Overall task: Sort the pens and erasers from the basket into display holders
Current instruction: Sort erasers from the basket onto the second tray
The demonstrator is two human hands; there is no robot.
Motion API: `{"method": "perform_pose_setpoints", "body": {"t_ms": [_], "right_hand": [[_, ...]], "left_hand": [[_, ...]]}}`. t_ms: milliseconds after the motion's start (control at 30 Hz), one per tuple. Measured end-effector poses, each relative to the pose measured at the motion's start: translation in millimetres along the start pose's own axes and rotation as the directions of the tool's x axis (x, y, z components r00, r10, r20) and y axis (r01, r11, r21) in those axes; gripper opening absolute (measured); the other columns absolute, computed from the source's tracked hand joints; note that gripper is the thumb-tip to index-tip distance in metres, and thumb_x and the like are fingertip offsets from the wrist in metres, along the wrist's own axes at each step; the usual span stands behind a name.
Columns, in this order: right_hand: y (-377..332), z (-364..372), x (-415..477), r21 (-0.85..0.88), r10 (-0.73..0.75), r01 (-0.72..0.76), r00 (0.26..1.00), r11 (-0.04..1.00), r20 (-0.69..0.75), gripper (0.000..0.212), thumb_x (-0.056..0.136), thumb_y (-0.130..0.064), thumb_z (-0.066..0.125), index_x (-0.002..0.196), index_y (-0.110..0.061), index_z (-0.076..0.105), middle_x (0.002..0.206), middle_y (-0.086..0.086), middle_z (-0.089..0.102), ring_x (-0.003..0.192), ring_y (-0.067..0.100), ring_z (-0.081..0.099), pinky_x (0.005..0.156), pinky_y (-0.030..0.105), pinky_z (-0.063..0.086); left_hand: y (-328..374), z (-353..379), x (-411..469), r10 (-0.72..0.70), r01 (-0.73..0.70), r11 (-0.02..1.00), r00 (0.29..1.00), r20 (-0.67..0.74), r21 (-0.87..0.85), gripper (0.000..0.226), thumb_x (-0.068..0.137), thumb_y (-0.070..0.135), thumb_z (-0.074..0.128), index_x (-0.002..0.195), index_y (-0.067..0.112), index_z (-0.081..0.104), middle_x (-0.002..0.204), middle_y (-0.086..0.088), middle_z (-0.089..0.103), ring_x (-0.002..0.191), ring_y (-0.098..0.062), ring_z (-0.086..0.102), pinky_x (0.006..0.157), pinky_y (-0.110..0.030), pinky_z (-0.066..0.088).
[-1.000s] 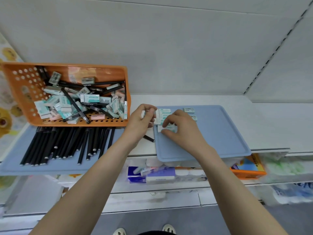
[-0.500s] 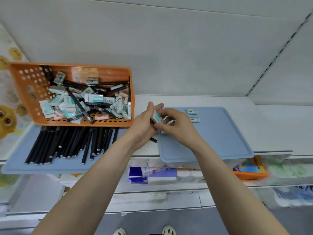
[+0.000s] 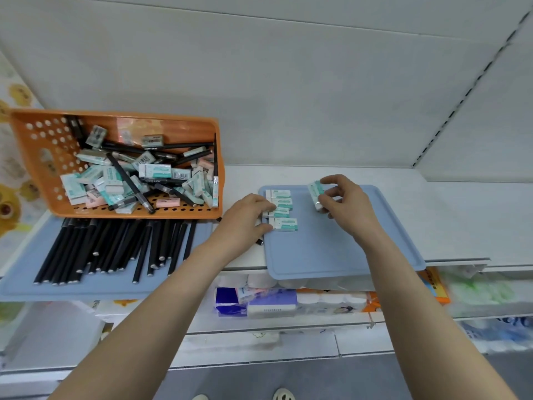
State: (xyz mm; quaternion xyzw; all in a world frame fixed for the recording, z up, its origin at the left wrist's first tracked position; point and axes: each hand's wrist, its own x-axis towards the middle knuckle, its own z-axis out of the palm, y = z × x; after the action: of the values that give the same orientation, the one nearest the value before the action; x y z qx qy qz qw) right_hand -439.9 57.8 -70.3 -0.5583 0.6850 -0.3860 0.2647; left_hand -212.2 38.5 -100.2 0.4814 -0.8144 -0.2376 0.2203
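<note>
Head view: an eraser [image 3: 315, 192] is pinched in the right hand [image 3: 344, 204] above the blue tray [image 3: 331, 249].
The column of laid erasers [image 3: 284, 210] is found just left of it, long axes across the tray, while the held one is tilted. The left hand [image 3: 245, 219] is curled at the column's left ends; whether anything is gripped cannot be told.

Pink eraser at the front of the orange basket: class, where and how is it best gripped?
Probably pinch the pink eraser across its two long edges, coming down through the orange basket's open top: it lies flat and uncovered on the floor, long axis left to right.
</note>
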Motion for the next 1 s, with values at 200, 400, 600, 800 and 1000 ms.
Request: {"method": "perform_pose_setpoints", "body": {"t_ms": [200, 400, 600, 800, 1000], "right_hand": [[14.9, -10.9, 3.4, 0.113, 0.111, -0.116, 0.993, 0.987, 0.048, 0.047, 0.092, 0.001, 0.043, 0.126, -0.028, 0.059, 0.105, 0.006, 0.061, 0.072, 0.022, 0.072, 0.081, 0.038, 0.059], [19.1, -26.5, 5.7, -0.084, 0.109, -0.12, 0.986, 0.989, -0.124, 0.039, 0.087, 0.002, 0.039, 0.098, -0.022, 0.068, 0.078, -0.001, 0.067, 0.083, 0.024, 0.069, 0.073, 0.041, 0.057], [9.8, -10.9, -0.4, -0.323, -0.045, 0.094, 0.987, 0.942, 0.155, 0.034, 0.088, -0.019, 0.065, 0.12, -0.03, 0.065, 0.104, 0.002, 0.058, 0.085, 0.016, 0.057, 0.079, 0.027, 0.044], [8.3, -15.0, -0.5, -0.441, -0.035, 0.164, 0.958, 0.882, 0.286, 0.043, 0.082, -0.024, 0.075, 0.124, -0.021, 0.065, 0.111, -0.001, 0.05, 0.085, 0.011, 0.056, 0.078, 0.017, 0.036], [6.9, -23.5, -0.8, -0.499, -0.041, 0.202, 0.948, 0.843, 0.315, 0.023, 0.08, -0.026, 0.077, 0.102, -0.026, 0.072, 0.11, 0.0, 0.052, 0.097, 0.017, 0.053, 0.078, 0.025, 0.037]], "left_hand": [[0.8, 4.0, 2.1, 0.002, -0.007, 0.994, 0.999, 0.041, 0.107, 0.058, 0.086, 0.034, 0.07, 0.139, 0.021, 0.051, 0.137, 0.0, 0.045, 0.122, -0.02, 0.043, 0.096, -0.028, 0.035], [5.2, 3.4, 3.0, 0.021, -0.024, 0.984, 1.0, 0.019, 0.176, 0.054, 0.087, 0.032, 0.066, 0.137, 0.021, 0.051, 0.132, -0.001, 0.047, 0.118, -0.02, 0.042, 0.089, -0.021, 0.028], [14.2, 5.6, 5.2, 0.055, -0.055, 0.984, 0.998, 0.002, 0.167, 0.06, 0.08, 0.042, 0.073, 0.133, 0.024, 0.053, 0.127, 0.003, 0.046, 0.115, -0.018, 0.038, 0.088, -0.019, 0.026], [11.3, 6.5, 7.2, 0.056, -0.055, 0.986, 0.998, 0.001, 0.155, 0.041, 0.083, 0.037, 0.072, 0.123, 0.031, 0.063, 0.123, 0.005, 0.047, 0.112, -0.015, 0.038, 0.089, -0.019, 0.026], [12.1, 7.2, 5.7, 0.05, -0.046, 0.992, 0.998, -0.024, 0.117, 0.054, 0.079, 0.037, 0.075, 0.129, 0.026, 0.057, 0.124, 0.002, 0.046, 0.112, -0.017, 0.043, 0.085, -0.02, 0.028]]}}
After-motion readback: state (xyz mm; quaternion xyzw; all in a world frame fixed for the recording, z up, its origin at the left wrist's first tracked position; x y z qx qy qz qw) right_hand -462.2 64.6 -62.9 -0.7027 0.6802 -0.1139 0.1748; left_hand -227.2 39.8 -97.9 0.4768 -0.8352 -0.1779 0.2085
